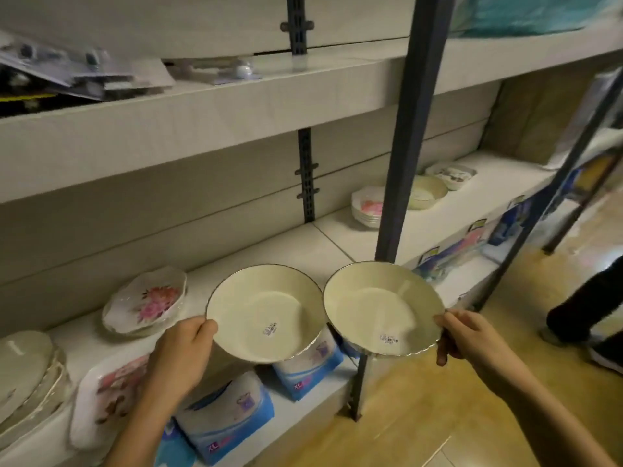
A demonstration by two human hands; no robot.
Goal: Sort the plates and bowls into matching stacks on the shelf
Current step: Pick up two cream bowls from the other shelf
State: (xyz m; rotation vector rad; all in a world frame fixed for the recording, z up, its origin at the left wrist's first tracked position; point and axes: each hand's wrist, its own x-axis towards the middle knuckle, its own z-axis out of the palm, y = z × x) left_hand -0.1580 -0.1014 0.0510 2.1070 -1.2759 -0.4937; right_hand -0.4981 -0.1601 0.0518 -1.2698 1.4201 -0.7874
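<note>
While held side by side before the white shelf [269, 244]: left bowl [266, 311], glossy cream, round, dark-rimmed, its near-left edge pinched by the left hand [183, 345]; right bowl [381, 308], matching, fluted outside, its right edge gripped by the right hand [468, 338]. Flowered plates [148, 303] stacked at left. Dark metal post [401, 163] rises behind the right bowl.

"XL" on the blue packs [223, 428]
</note>
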